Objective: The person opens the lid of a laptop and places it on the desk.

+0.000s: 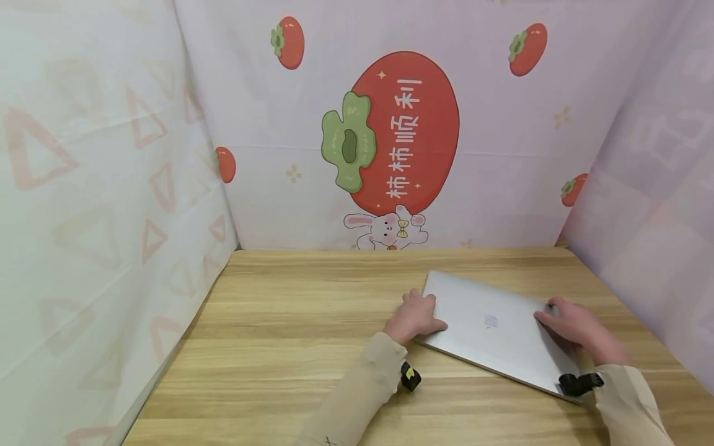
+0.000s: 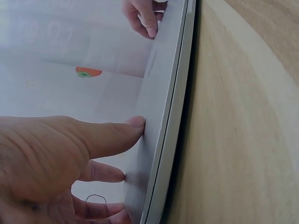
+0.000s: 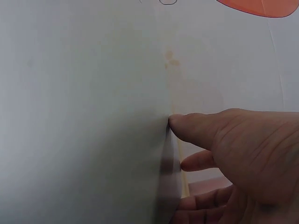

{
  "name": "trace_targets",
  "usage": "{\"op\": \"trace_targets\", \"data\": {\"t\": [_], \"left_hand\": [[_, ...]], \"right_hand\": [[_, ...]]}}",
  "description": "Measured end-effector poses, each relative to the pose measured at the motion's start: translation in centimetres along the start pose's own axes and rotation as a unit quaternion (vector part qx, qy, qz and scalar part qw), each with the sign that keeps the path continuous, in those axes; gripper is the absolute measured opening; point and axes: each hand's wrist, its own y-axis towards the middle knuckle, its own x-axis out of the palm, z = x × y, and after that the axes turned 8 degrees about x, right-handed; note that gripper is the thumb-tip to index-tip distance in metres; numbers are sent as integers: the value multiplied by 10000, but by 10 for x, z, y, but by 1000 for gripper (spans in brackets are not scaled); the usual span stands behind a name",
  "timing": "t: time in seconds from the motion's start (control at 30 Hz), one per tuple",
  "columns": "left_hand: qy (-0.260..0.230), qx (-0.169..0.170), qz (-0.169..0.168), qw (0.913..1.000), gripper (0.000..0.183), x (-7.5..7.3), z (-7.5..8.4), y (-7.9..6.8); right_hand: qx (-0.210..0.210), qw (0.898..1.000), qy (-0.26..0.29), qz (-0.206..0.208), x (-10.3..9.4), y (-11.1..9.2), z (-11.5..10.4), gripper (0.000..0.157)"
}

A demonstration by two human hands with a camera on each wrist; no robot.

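Note:
A silver closed laptop point(image 1: 502, 350) lies at a slant on the right half of the wooden table, a small logo on its lid. At its left edge is my left hand point(image 1: 414, 317), thumb over the lid and the other fingers along the side. My right hand point(image 1: 577, 328) holds the opposite edge. In the right wrist view the right thumb point(image 3: 191, 128) meets the lid's edge, with the fingers at the side below it. The left wrist view shows the laptop's thin front side point(image 2: 170, 121) low over the wood, a dark strip beneath.
The wooden table point(image 1: 290, 322) reaches left of the laptop. Printed cloth walls stand round it: the back cloth point(image 1: 268, 186) bears persimmons and a rabbit, with a left cloth point(image 1: 100, 235) and a right cloth point(image 1: 658, 186) beside. A black wrist camera point(image 1: 580, 384) overlaps the laptop's near right corner.

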Motion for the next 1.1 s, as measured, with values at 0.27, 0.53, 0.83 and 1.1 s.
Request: {"op": "trace_targets", "data": {"t": [0.27, 0.53, 0.83, 1.1], "left_hand": [[-33, -57, -14, 10000, 55, -1, -2, -1], [-114, -58, -49, 9999, 55, -3, -6, -2], [-126, -122, -54, 9998, 58, -6, -10, -3], [-114, -112, 5, 9999, 59, -7, -13, -1]], "right_hand": [[79, 9999, 43, -110, 4, 2, -2, 78], [173, 9994, 201, -222, 6, 0, -7, 79], [178, 9991, 296, -234, 6, -2, -16, 78], [58, 10000, 17, 19, 7, 2, -18, 76]]}}
